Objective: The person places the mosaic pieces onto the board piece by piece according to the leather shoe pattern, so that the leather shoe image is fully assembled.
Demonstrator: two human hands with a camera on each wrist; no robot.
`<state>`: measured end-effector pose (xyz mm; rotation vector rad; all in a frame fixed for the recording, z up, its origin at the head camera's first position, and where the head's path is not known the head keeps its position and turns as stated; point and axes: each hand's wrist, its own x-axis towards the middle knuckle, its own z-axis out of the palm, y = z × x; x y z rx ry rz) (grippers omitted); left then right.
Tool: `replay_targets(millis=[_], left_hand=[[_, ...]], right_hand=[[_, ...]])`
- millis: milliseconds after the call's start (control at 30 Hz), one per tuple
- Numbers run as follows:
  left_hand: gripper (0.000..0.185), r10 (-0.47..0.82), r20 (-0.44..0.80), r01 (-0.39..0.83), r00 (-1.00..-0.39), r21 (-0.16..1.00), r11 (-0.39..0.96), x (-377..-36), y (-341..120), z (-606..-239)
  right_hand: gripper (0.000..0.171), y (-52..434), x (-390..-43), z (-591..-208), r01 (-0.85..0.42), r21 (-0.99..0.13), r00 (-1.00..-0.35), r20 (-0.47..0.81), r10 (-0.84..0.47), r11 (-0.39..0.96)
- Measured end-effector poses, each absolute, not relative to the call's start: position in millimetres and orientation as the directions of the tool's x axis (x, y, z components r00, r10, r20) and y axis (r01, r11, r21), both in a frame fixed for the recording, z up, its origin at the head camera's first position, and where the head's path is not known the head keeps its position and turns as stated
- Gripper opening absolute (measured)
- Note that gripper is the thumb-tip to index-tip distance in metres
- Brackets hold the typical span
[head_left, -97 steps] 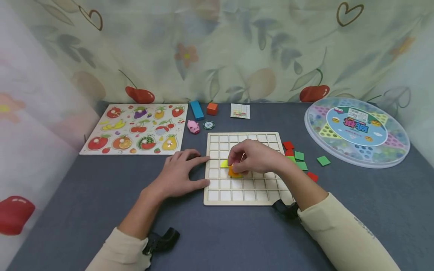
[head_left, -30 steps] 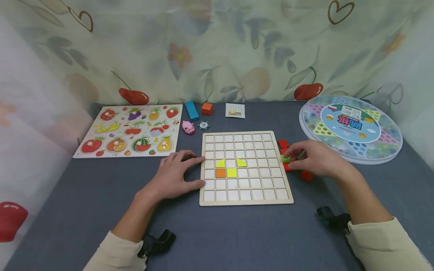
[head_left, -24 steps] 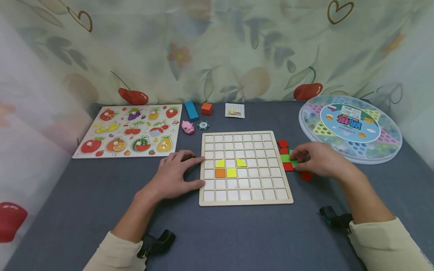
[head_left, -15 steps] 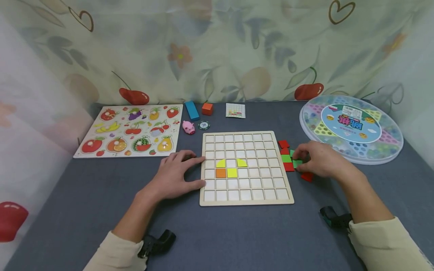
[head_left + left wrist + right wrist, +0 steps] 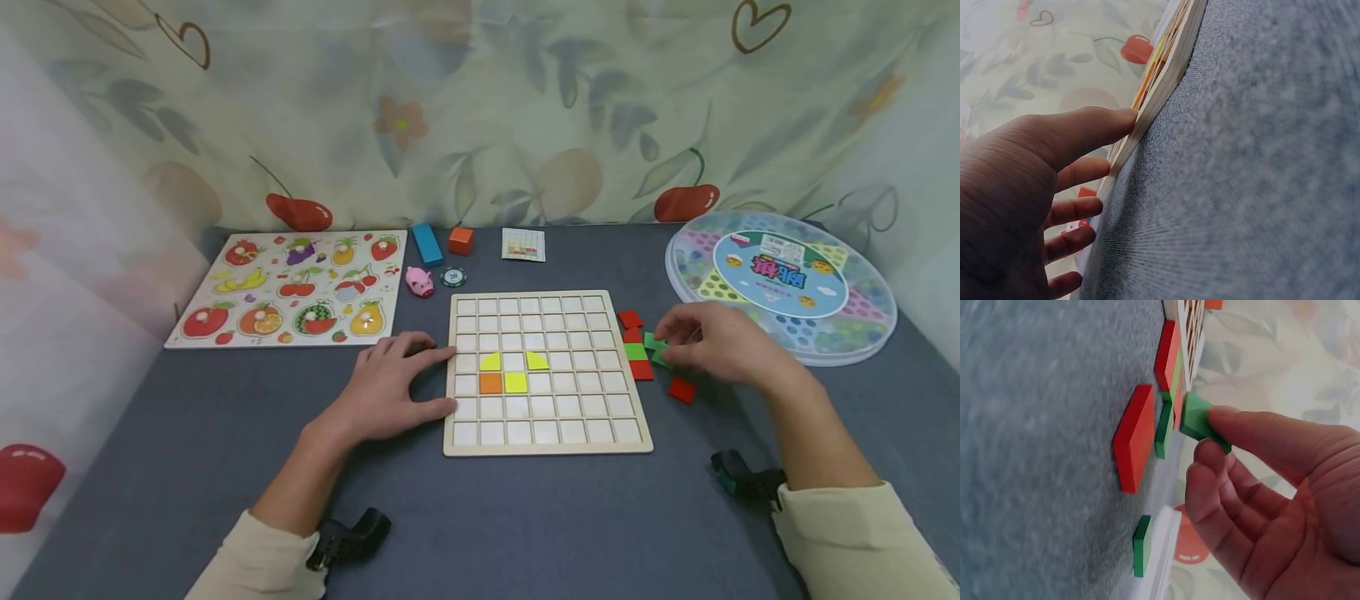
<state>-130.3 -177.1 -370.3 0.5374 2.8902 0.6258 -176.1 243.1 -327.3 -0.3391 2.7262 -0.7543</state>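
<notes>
My right hand (image 5: 716, 343) pinches a green square tile (image 5: 1196, 417) between thumb and fingertips, raised above the table in the right wrist view. Below it lie a red tile (image 5: 1135, 440) and other green tiles (image 5: 1165, 430). Thumb and index fingertips of my left hand (image 5: 393, 387) touch the left edge of a wooden grid board (image 5: 547, 447); its fingers are spread, nearly straight. On the board sit an orange square tile (image 5: 491, 383), a yellow square tile (image 5: 515, 382) and two yellow round-edged tiles (image 5: 491, 362).
A fruit puzzle board (image 5: 330, 292) lies back left. Behind the grid are a pink pig figure (image 5: 419, 282), a chip (image 5: 453, 277), a blue block (image 5: 427, 245), an orange block (image 5: 461, 241) and a pattern card (image 5: 523, 245). A round game box (image 5: 780, 275) lies back right.
My right hand has gone from the orange and yellow tiles on the board to the red and green tiles at right, and has raised a green one. My left hand stays at the board's edge.
</notes>
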Motion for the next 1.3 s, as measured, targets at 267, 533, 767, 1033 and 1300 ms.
replay_targets(millis=[267, 533, 767, 1033, 1300], left_hand=[[0.072, 0.371, -0.054, 0.315, -0.927, 0.424, 0.849, -130.2, -177.0, -370.2], [0.071, 0.374, -0.053, 0.319, -0.926, 0.418, 0.85, -130.6, -177.3, -368.0], [0.071, 0.375, -0.055, 0.318, -0.925, 0.425, 0.848, -129.4, -176.5, -367.9], [0.071, 0.371, -0.052, 0.316, -0.927, 0.425, 0.848, -128.8, -176.7, -369.8], [0.069, 0.376, -0.044, 0.324, -0.926, 0.421, 0.847, -129.9, -176.3, -370.3]], right_hand=[[0.017, 229.0, -171.4, -322.6, -0.184, -0.567, -0.927, -0.173, -0.334, 0.803], [0.018, 204.5, -169.8, -318.1, -0.201, -0.649, -0.898, -0.177, -0.402, 0.734], [0.015, 173.2, -168.4, -320.9, -0.195, -0.775, -0.826, -0.2, -0.527, 0.601], [0.012, 131.9, -168.8, -324.3, -0.218, -0.811, -0.774, -0.196, -0.602, 0.543], [0.016, 91.2, -165.7, -329.0, -0.308, -0.739, -0.721, -0.23, -0.654, 0.6]])
